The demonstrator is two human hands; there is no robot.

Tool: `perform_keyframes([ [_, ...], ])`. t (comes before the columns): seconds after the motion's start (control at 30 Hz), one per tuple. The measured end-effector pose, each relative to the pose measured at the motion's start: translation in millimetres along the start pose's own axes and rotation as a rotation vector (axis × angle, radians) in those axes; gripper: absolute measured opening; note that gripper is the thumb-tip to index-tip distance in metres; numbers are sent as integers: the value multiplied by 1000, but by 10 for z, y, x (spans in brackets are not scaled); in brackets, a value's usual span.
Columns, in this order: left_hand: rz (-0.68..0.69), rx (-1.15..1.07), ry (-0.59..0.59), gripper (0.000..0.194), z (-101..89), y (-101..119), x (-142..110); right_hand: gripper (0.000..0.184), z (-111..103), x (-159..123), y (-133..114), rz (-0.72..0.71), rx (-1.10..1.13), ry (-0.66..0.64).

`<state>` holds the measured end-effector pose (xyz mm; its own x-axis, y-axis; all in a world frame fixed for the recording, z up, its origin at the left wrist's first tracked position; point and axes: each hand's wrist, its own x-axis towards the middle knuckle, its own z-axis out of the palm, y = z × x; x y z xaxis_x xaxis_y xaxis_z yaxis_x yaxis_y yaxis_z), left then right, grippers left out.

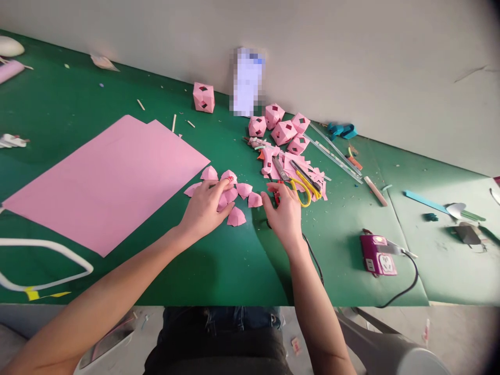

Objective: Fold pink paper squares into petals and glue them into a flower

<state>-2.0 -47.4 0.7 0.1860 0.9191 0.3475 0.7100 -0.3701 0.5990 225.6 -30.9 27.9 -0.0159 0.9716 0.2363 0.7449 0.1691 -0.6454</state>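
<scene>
My left hand reaches over a cluster of small pink folded-paper caps, its thumb and fingers apart around one pink cap. Another pink cap lies just below the thumb. My right hand is low over the table to the right of the caps. Its thumb is spread from the fingers, close to another pink cap. A small red object shows partly behind the right fingers; its kind is hidden. Beyond that hand lie yellow-handled scissors, a black-and-yellow cutter and a pink glue gun.
Large pink sheets cover the left of the green table. Several pink paper polyhedra sit near the wall, beside a blurred phone. Pink paper strips lie under the tools. A purple socket adapter stands at right.
</scene>
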Motion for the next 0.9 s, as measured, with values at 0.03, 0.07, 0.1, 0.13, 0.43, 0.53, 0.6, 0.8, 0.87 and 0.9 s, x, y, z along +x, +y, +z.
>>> perform_keyframes([
  [0.03, -5, 1, -8, 45, 2, 3, 4, 26, -23, 11, -4, 0, 2, 14],
  [0.07, -11, 4, -16, 43, 3, 7, 10, 25, -48, 20, -8, -2, 2, 24],
  [0.1, -17, 9, -25, 42, 3, 11, 18, 24, -73, 26, -12, -4, 3, 31],
  [0.13, -21, 16, -34, 41, 5, 13, 26, 23, -98, 30, -17, -7, 4, 34],
  [0.43, -125, -206, 39, 44, 3, -16, 82, 24, -114, -35, -121, 19, 108, -2],
  [0.53, -388, -663, 68, 59, -148, 26, 142, 26, -67, -48, -205, -32, 196, -56],
  [0.6, -609, -1010, 6, 53, -280, 72, 182, 32, -37, -53, -275, -110, 271, -93],
  [0.8, -715, -1299, -168, 43, -437, 191, 179, 31, 21, -69, -418, -172, 498, -114],
  [0.87, -711, -1275, -189, 45, -407, 206, 161, 29, 28, -72, -424, -126, 549, -117],
  [0.9, -712, -1262, -197, 45, -392, 207, 155, 29, 32, -73, -422, -99, 568, -124],
])
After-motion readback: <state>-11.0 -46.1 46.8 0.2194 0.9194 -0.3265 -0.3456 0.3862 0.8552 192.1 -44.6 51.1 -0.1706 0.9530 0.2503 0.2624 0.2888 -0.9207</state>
